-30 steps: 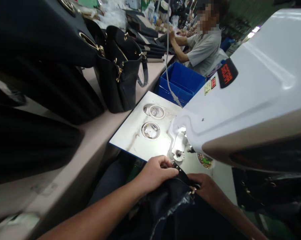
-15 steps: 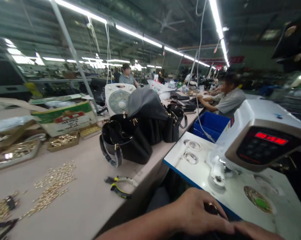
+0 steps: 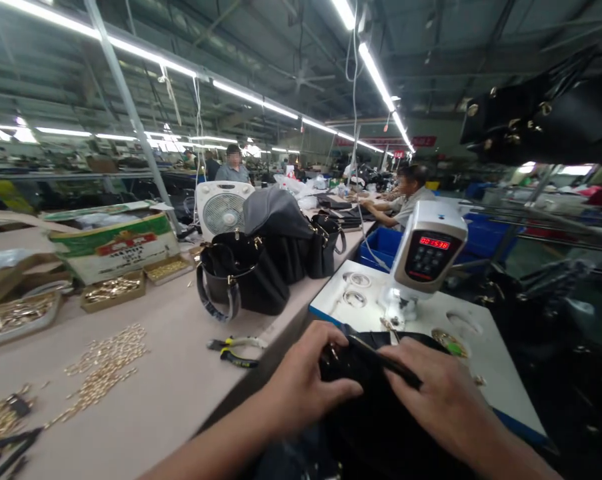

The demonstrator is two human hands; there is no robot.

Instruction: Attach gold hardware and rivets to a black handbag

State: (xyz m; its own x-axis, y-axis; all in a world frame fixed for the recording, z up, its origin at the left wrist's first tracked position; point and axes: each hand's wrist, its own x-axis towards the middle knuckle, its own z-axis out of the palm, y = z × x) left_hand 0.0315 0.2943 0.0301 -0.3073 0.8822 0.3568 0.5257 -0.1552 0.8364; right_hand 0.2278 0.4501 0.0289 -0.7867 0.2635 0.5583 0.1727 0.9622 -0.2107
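In front of me a black handbag (image 3: 375,427) with gold-coloured fittings is held up at the front edge of the machine table (image 3: 325,297). My left hand (image 3: 313,380) is curled over the bag's rim on the left, thumb towards the inside. On the right, my right hand (image 3: 438,387) grips the upper edge, its fingertips partly hidden by the dark material. Just beyond the bag stands a white machine (image 3: 423,250) with a red number display. A small metal fitting (image 3: 391,328) shows between the bag and the machine's lower arm.
On the left table (image 3: 171,380) stand several black handbags (image 3: 261,287), a fan (image 3: 225,207), yellow-and-black pliers (image 3: 238,350) and loose gold pieces (image 3: 108,363). Fittings fill boxes (image 3: 113,290) behind. A blue bin (image 3: 378,247) sits past the machine. Black bags (image 3: 541,120) hang upper right. Two people work further off.
My view has turned right and backed away from the machine. The handbag has come up into view, and my hands, close together low down before, are now apart on its edge.
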